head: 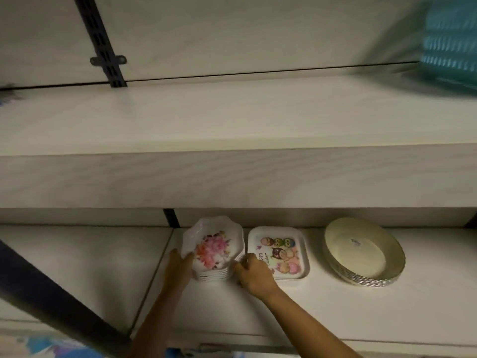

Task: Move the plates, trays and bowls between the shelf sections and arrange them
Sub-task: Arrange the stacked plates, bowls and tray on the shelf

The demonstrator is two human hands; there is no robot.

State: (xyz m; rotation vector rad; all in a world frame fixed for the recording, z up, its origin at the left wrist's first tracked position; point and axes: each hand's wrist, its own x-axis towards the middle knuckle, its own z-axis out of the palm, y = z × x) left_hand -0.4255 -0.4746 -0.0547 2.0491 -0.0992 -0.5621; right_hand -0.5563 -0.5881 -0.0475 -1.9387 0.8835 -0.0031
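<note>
A stack of white scalloped bowls with a pink flower print [214, 248] stands on the lower shelf [322, 306]. My left hand [179, 267] grips the stack's left side, thumb over the rim. My right hand [254, 273] holds the stack's right side with curled fingers. Just to the right lies a stack of square white trays with an owl print [280, 251], partly covered by my right hand. Farther right sits a stack of round cream plates [364, 254].
A thick upper shelf [232, 120] overhangs the lower one. A dark upright bracket [103, 42] runs up the back wall. A teal basket [450, 42] sits blurred at the top right. A dark diagonal bar [51, 301] crosses the lower left.
</note>
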